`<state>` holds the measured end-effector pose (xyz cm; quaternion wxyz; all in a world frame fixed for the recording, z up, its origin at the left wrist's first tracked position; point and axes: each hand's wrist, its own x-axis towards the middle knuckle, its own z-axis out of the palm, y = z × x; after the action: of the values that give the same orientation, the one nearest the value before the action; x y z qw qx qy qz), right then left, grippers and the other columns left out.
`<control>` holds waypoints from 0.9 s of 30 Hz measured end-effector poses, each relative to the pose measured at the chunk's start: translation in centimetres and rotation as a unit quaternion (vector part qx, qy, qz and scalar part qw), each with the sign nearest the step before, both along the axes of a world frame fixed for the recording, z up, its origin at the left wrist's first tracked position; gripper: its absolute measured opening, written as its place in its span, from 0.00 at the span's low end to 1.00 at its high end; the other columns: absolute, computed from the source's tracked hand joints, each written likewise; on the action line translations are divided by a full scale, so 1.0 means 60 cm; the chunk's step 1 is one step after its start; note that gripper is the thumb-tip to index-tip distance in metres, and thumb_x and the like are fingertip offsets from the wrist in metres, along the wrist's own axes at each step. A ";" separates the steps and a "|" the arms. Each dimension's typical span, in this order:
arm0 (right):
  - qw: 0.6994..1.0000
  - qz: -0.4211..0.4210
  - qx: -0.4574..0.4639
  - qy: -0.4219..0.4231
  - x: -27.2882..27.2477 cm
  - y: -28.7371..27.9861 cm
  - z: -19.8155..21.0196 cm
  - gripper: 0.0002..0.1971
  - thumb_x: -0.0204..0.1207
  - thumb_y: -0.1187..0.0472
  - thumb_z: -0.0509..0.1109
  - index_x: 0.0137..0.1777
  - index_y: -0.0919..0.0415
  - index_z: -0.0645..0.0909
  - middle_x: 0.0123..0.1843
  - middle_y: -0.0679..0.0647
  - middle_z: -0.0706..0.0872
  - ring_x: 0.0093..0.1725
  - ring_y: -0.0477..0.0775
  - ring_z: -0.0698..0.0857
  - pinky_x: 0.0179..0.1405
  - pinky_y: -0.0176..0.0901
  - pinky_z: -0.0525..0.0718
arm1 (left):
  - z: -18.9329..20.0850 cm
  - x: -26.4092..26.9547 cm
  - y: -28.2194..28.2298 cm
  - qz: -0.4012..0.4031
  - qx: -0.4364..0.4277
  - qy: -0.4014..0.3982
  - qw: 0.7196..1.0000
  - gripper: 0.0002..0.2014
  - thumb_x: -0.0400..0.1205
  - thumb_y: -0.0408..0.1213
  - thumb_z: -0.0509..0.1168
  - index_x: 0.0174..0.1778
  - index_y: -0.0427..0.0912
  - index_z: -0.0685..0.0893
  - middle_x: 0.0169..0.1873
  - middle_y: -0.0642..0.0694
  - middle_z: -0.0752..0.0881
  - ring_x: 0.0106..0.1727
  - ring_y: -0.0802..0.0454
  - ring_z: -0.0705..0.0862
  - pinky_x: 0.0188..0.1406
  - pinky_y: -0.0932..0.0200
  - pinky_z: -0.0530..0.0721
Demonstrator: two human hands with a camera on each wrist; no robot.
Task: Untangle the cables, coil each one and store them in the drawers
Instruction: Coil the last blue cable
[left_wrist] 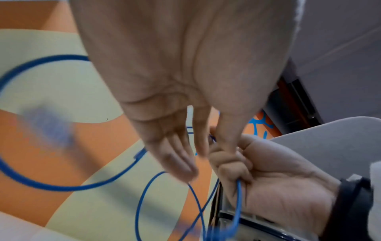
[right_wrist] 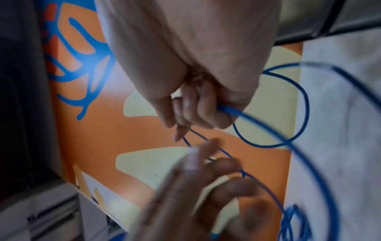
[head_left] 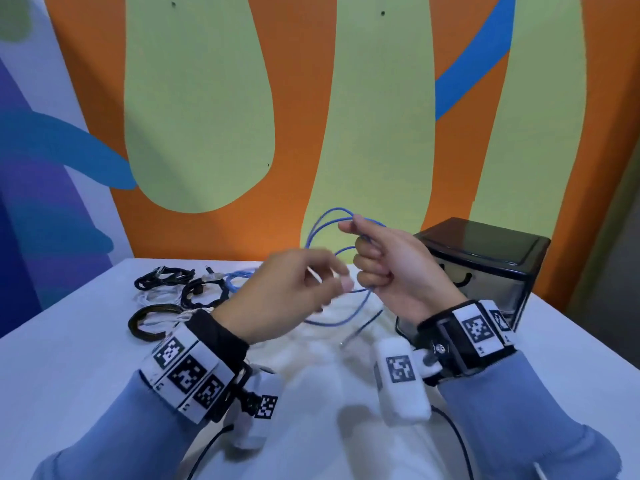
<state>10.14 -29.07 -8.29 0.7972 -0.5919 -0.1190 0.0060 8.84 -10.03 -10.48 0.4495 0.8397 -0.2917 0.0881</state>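
1. Right now the right hand [head_left: 388, 271] is raised above the middle of the white cloth-covered counter [head_left: 86, 358], its fingers curled round several loops of a thin blue cable [head_left: 323, 223].
2. One strand of that blue cable runs between thumb and forefinger at the top of the fist, and another leaves the bottom of the fist and hangs down to the counter.
3. Just beside it, the left hand [head_left: 291, 292] is blurred; its fingers are loosely extended, with the fingertips at a strand of the blue cable, and I cannot tell whether they pinch it.
4. Near the far left corner of the counter lies a cluster of other cables: black coiled cables [head_left: 162, 275], a black braided ring [head_left: 202, 294], a dark flat ring [head_left: 150, 322] and a pale blue cable [head_left: 239, 277].
5. At the far right edge stands a dark plastic drawer unit [head_left: 485, 268], just behind the right hand.
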 end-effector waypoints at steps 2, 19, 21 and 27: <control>0.997 -0.012 -0.077 -0.014 -0.004 -0.001 0.000 0.11 0.89 0.53 0.68 0.53 0.60 0.87 0.31 0.48 0.58 0.23 0.46 0.55 0.19 0.35 0.54 | 0.006 0.007 0.002 0.036 -0.136 -0.041 0.989 0.18 0.82 0.51 0.78 0.65 0.57 0.81 0.50 0.46 0.88 0.45 0.44 0.93 0.45 0.38 0.95; 0.996 0.056 -0.067 -0.008 -0.010 -0.045 0.018 0.16 0.85 0.58 0.63 0.35 0.60 0.83 0.22 0.46 0.53 0.22 0.48 0.49 0.20 0.40 0.45 | 0.059 0.030 0.061 0.234 -0.436 -0.008 0.869 0.10 0.86 0.26 0.66 0.55 0.47 0.80 0.27 0.46 0.85 0.17 0.55 0.71 0.15 0.66 0.65; 0.998 0.047 0.039 0.003 -0.005 -0.055 0.023 0.18 0.84 0.58 0.59 0.31 0.58 0.76 0.20 0.45 0.54 0.20 0.47 0.47 0.18 0.38 0.46 | 0.058 0.038 0.090 0.296 -0.445 -0.029 0.845 0.13 0.84 0.24 0.63 0.56 0.48 0.78 0.29 0.43 0.84 0.17 0.55 0.71 0.16 0.66 0.66; 0.996 0.030 0.081 -0.019 -0.005 -0.043 0.021 0.16 0.87 0.57 0.61 0.39 0.59 0.82 0.21 0.45 0.54 0.21 0.46 0.48 0.17 0.39 0.47 | 0.032 0.053 0.100 0.313 -0.125 -0.009 0.941 0.10 0.83 0.34 0.70 0.36 0.42 0.92 0.28 0.43 0.89 0.23 0.48 0.79 0.26 0.58 0.75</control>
<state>9.84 -31.66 -7.04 0.8393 -0.5220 -0.1517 0.0091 12.03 -4.04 -8.58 0.4976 0.8250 -0.0050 0.2679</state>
